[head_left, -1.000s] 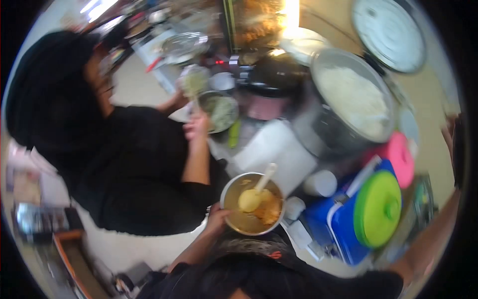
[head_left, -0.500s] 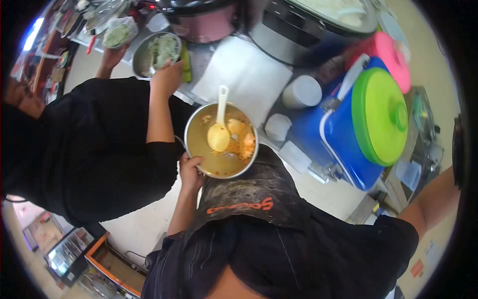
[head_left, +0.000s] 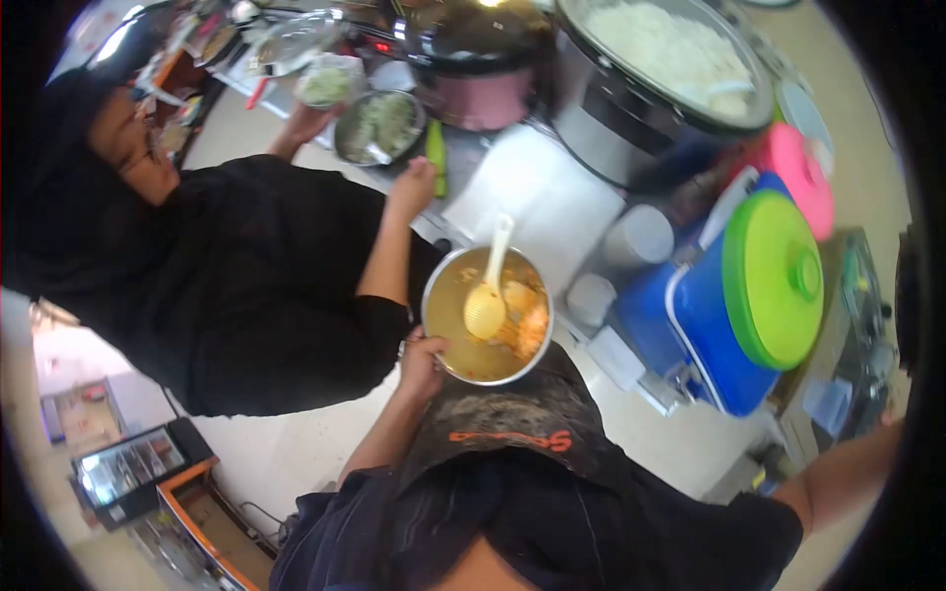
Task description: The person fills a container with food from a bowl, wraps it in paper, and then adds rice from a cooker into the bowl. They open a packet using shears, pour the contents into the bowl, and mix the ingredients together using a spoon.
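Observation:
My left hand (head_left: 422,362) grips the rim of a round metal bowl (head_left: 448,291) at its lower left, fingers wrapped over the edge. Orange and pale food (head_left: 530,330) lies along the right side of the bowl. A white plastic scoop (head_left: 485,309) with a ridged, yellow-stained blade rests in it, handle leaning over the far rim. The bowl is held just in front of my stained dark apron (head_left: 512,419). My right arm (head_left: 847,473) stretches to the right edge of the view, where the hand is lost in the dark border.
At my left a co-worker in black holds a bag of pale green food (head_left: 327,87) beside a metal bowl (head_left: 421,138). Ahead stand a dark-lidded pot (head_left: 478,89), a large rice cooker (head_left: 616,108) and a white sheet (head_left: 552,182). A blue cooler (head_left: 660,335) with green lid stands right.
The view has shifted, so most things sit further right and lower. The co-worker's right hand has come away from their bowl. My left hand keeps its hold on my bowl.

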A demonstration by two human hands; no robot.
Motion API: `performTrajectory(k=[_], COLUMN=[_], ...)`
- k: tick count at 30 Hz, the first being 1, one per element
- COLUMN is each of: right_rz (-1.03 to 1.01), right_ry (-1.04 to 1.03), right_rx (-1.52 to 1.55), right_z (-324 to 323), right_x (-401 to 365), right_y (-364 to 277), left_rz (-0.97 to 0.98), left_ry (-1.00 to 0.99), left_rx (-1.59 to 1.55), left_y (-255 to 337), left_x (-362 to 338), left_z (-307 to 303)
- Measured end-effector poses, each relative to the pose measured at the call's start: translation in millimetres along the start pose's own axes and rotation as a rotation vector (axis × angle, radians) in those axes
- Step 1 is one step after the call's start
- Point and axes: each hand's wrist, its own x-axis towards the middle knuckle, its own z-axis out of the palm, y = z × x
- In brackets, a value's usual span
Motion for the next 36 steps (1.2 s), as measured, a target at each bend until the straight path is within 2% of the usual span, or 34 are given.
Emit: performTrajectory(k=[3,8,17,23,26,27,32,36], right_rz=[0.018,0.043,0.029,-0.024,0.009,-0.008,-0.095,-0.277], right_ry=[-0.002,-0.038,-0.095,0.13,0.119,0.106,0.125,0.184], right_rx=[0.064,0.081,0.123,0.167,0.112,0.101,0.099,0.071], right_z=[-2.1,-4.5,-6.7,13.6,3.4,3.5,11.4,26.1], right_x=[-2.7,6.1,27.9,33.2,36.2,38.9,60.7,98.1], right_y=[-3.9,-8.1,-17.9,18.2,16.8,17.2,16.7,38.6], left_rz=[0.014,-0.012,-0.032,0.035,0.019,0.016,0.052,0.081], left_ry=[0.052,-0.016,-0.005,-0.052,-0.044,-0.013,-0.02,0.093], left_rx=[-0.038,0.022,0.041,0.061,0.031,0.044,-0.026,-0.057], left_y=[6.9,-3.9,-7.5,6.3,16.1,-1.5,1.1,-9.1], left_x=[-3.9,5.6,5.6,0.0,-9.1,3.8,-5.5,-15.3], left_z=[19.9,-6.3,1.8,24.0,38.8,18.8,34.2,35.7])
